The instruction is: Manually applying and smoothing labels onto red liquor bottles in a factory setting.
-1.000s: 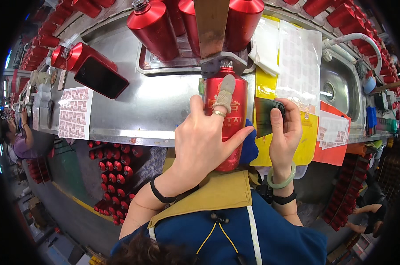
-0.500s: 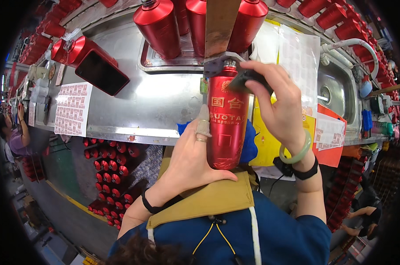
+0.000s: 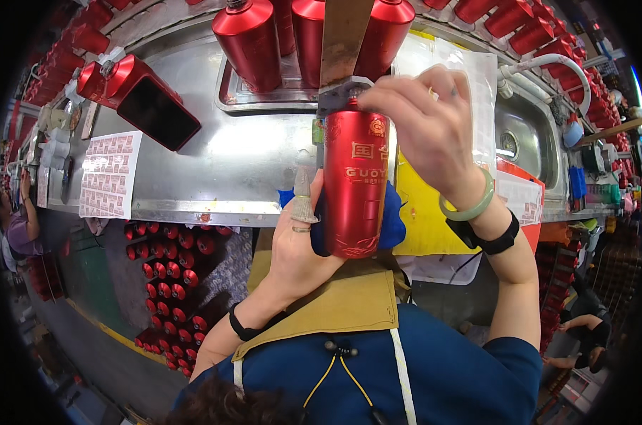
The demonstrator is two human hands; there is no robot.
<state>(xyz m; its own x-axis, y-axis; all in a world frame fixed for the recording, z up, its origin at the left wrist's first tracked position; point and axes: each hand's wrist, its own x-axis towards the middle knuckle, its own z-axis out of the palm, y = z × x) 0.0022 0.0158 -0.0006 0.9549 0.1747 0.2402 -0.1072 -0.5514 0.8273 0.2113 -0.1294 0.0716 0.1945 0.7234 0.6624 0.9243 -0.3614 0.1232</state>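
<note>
A red metallic bottle (image 3: 353, 191) with gold lettering tilts in front of me, its neck up against a grey bracket (image 3: 333, 99) on a brown upright post (image 3: 346, 39). My left hand (image 3: 296, 251) grips the bottle low on its left side; part of the grip is hidden behind it. Pale finger cots (image 3: 303, 207) cover part of that hand. My right hand (image 3: 434, 127) is at the bottle's neck with bent fingers, smeared by motion. Whatever those fingers might hold cannot be made out. A blue cloth (image 3: 394, 223) shows behind the bottle.
Several red bottles (image 3: 246, 46) stand in a metal tray (image 3: 229, 95) behind the post. A dark-screened phone (image 3: 158, 117) leans on another bottle at left, near a label sheet (image 3: 108, 173). To the right are a yellow sheet (image 3: 424, 212) and a sink (image 3: 509, 145).
My right hand has risen to the bottle's neck, and the dark object it held is no longer visible. The bottle has turned slightly, and my left hand's thumb is now out of sight.
</note>
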